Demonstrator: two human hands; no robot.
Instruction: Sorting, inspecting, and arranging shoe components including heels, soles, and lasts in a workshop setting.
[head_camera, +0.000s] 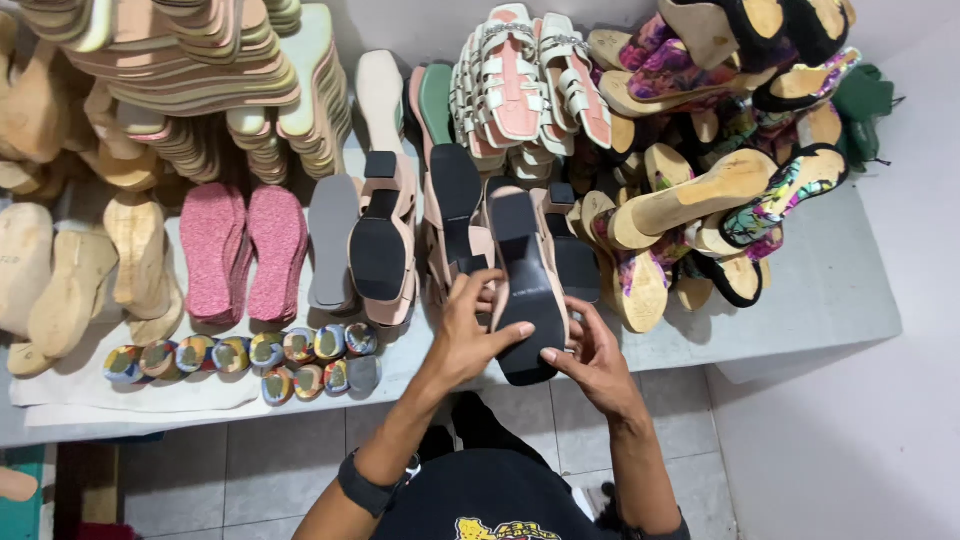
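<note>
A beige sandal with a black sole and block heel (524, 290) is held sole-up over the bench's front edge. My left hand (470, 335) grips its left side, thumb on the sole. My right hand (590, 355) holds its toe end from the right, fingertips on the black sole. Similar black-soled beige sandals (380, 240) lie sole-up just behind and to the left.
A white bench (830, 290) carries stacked insoles (200, 70), pink glitter soles (245, 250), wooden wedges (60, 280), several colourful heel blocks (240, 355), white strappy sandals (520, 80) and a heap of patterned wedge sandals (720, 150). Grey floor tiles (250, 470) lie below.
</note>
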